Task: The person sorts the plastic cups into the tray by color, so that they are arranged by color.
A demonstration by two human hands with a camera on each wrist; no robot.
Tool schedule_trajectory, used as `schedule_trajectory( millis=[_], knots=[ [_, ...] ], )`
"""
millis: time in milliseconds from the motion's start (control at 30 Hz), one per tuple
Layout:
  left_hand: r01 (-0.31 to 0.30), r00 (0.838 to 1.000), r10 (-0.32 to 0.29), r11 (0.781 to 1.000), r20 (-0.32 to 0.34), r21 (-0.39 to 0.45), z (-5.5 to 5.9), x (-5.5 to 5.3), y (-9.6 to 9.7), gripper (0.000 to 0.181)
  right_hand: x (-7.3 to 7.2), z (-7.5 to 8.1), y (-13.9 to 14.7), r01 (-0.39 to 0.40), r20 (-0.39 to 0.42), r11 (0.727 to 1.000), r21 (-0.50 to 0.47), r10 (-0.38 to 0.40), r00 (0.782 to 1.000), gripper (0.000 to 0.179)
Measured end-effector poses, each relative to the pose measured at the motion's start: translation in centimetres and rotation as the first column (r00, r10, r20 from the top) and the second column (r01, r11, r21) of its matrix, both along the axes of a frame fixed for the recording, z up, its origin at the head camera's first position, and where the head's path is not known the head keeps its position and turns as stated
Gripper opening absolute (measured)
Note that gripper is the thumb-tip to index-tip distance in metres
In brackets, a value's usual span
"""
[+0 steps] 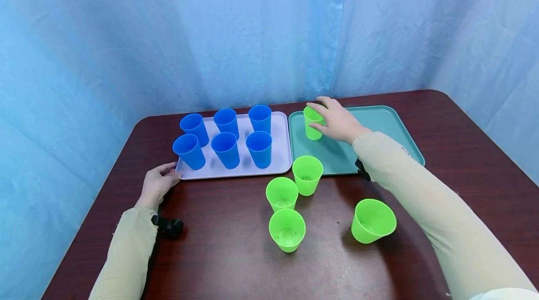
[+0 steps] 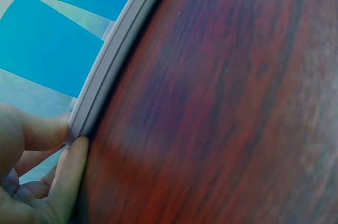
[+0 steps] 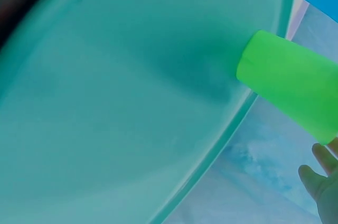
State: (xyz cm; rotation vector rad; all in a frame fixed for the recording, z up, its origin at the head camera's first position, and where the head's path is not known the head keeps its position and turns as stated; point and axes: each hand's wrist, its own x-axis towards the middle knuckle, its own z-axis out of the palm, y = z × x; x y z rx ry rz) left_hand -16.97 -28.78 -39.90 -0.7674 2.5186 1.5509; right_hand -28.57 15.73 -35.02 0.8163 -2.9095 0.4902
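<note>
My left hand [image 1: 157, 183] pinches the near left corner of a lilac tray [image 1: 278, 159], with fingertips on its rim [image 2: 79, 123] in the left wrist view. Several blue cups [image 1: 226, 150] stand upright in two rows on that tray. Over on the green tray [image 1: 337, 155], one lime green cup [image 1: 312, 124] stands near the far left corner. My right hand [image 1: 338, 120] is beside this cup, fingers spread loosely around its upper part. In the right wrist view, the fingertips [image 3: 311, 176] show near the cup's rim, spread apart.
Two green cups [image 1: 282, 192] [image 1: 287, 230] and a third green cup [image 1: 307, 176] stand close together in front of the trays. Another green cup [image 1: 372, 220] is on the dark wooden table [image 1: 219, 244], below the right forearm. Blue curtains [image 1: 252, 33] hang behind.
</note>
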Motion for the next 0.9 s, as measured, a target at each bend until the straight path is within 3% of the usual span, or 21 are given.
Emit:
schedule_trajectory(
  millis=[533, 900],
  knots=[
    [0.01, 1.0, -0.01, 1.0, 0.009, -0.009, 0.3, -0.1, -0.2, 0.049, 1.7, 3.8, 0.5, -0.039, -0.062, 0.998, -0.054, 0.036, 0.997, 0.059],
    [-0.014, 1.0, 0.014, 1.0, 0.021, -0.001, 0.2, -0.2, -0.1, 0.049, 4.1, 5.8, 1.5, -0.144, -0.163, 0.98, -0.139, 0.121, 0.979, 0.055]
  ],
)
